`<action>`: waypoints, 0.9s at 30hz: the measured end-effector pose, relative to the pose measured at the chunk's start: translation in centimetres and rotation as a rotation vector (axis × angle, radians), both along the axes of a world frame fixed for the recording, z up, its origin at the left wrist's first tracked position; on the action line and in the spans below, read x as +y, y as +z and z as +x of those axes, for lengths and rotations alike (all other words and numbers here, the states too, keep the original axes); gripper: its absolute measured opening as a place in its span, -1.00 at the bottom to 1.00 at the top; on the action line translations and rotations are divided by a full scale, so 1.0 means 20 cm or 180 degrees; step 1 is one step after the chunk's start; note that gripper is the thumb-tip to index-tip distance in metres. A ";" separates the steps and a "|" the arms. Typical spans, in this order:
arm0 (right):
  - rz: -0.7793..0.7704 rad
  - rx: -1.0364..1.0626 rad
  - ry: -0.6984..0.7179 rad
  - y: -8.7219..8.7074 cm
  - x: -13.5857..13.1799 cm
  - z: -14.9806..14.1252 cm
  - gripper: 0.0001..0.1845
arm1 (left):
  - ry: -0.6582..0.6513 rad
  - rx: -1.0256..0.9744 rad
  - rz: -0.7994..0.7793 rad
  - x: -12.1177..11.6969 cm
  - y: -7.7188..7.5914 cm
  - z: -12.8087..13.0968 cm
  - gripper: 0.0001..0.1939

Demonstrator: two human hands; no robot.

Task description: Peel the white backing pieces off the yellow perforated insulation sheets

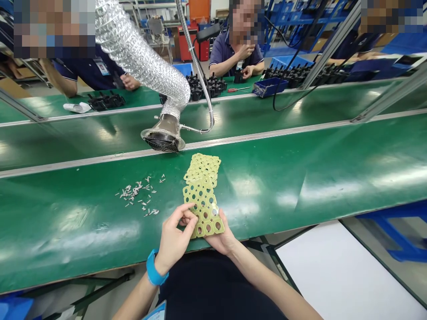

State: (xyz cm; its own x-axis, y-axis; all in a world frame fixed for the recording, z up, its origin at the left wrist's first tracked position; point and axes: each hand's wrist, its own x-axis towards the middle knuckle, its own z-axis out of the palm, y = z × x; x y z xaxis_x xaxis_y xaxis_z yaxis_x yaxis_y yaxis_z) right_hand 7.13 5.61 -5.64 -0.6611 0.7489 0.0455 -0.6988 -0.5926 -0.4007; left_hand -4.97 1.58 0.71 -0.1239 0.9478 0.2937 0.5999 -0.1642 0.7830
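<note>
A yellow-green perforated plate (201,205), with rows of round holes, is tilted up over the table's near edge. My right hand (222,235) grips its lower right part, the palm beneath and the thumb along the right edge. My left hand (180,226), with a blue wristband (155,268), is at the plate's left side. Its index finger reaches onto the plate while thumb and other fingers are pinched together; anything between them is too small to make out. Beyond the held plate lie more such yellow-green plates (203,166). Small silvery metal pieces (133,191) are scattered to the left.
A foil-covered duct (150,58) with a round fan hood (163,135) hangs over the green table (267,186). Across it, people sit by black parts (210,86), a blue bin (269,87) and a red screwdriver (237,90). A white board (347,271) is at lower right.
</note>
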 end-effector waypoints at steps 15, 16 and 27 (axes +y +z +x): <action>0.0113 -0.0018 -0.0049 -0.04 0.00 -0.01 -0.26 | -0.0030 0.0886 0.0737 -0.03 -0.02 0.02 -0.71; 0.0154 -0.0007 -0.0041 -0.03 0.00 -0.01 -0.26 | -0.0079 0.1059 0.0880 -0.03 -0.02 0.02 -0.70; 0.0298 -0.0007 0.0028 -0.01 0.00 -0.01 -0.21 | -0.0181 0.1417 0.1215 -0.04 -0.02 0.03 -0.71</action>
